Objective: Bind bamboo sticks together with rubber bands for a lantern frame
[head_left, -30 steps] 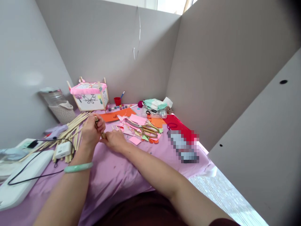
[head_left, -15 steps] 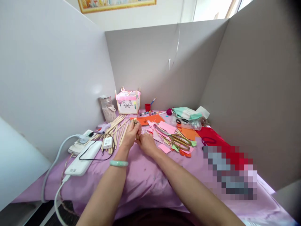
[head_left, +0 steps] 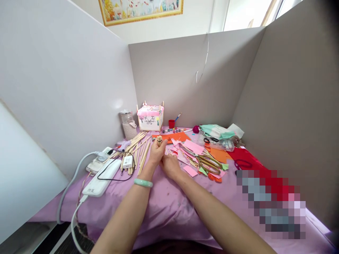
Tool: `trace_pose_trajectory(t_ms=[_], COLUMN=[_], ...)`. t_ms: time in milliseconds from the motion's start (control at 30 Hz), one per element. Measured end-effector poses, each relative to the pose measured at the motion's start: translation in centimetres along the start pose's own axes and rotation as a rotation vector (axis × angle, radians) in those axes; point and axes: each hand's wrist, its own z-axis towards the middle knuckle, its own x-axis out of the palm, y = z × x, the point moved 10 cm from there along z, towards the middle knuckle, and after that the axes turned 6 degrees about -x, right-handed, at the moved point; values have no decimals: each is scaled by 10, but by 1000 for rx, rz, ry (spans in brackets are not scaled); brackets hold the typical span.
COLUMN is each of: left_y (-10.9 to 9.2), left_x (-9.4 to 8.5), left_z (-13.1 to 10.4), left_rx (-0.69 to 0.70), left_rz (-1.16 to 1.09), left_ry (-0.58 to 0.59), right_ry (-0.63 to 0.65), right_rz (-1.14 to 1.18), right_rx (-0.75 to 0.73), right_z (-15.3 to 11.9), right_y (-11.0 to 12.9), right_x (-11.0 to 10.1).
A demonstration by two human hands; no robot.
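My left hand [head_left: 156,152] is wrapped round a small bundle of wooden sticks [head_left: 159,139]. The bundle stands nearly upright, its top ends and a dark band showing above my fist. Pressed close beside it, my right hand [head_left: 171,165] has its fingers curled in at the bundle's lower end, which is hidden between the hands. Loose wooden sticks [head_left: 144,155] lie on the cloth left of my hands. To their right are pink paper pieces [head_left: 194,146] and large gold-handled scissors [head_left: 210,165].
A white paper box with a stick frame [head_left: 149,122] stands at the back, beside a glass jar [head_left: 127,121]. A white power strip [head_left: 102,178] with cables lies at left. Orange paper [head_left: 176,137], a red cup [head_left: 171,124] and red cloth [head_left: 245,157] lie beyond. Grey partitions [head_left: 174,77] enclose the table.
The whole view has shifted, so things appear farther right and slightly lower. My hands stay together at the bundle, and its lower part is now hidden.
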Motion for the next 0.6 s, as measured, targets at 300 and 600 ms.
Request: trace_pose_trajectory(t_ms=[300, 600], left_y=[-5, -3], left_x=[-1, 6], left_z=[-4, -6], left_rx=[74, -17], left_rz=[-47, -11], left_ry=[32, 193], right_ry=[-11, 12], right_rz=[-6, 8], right_rx=[4, 29], right_z=[-1, -2], right_y=[0, -7], right_x=[-1, -3])
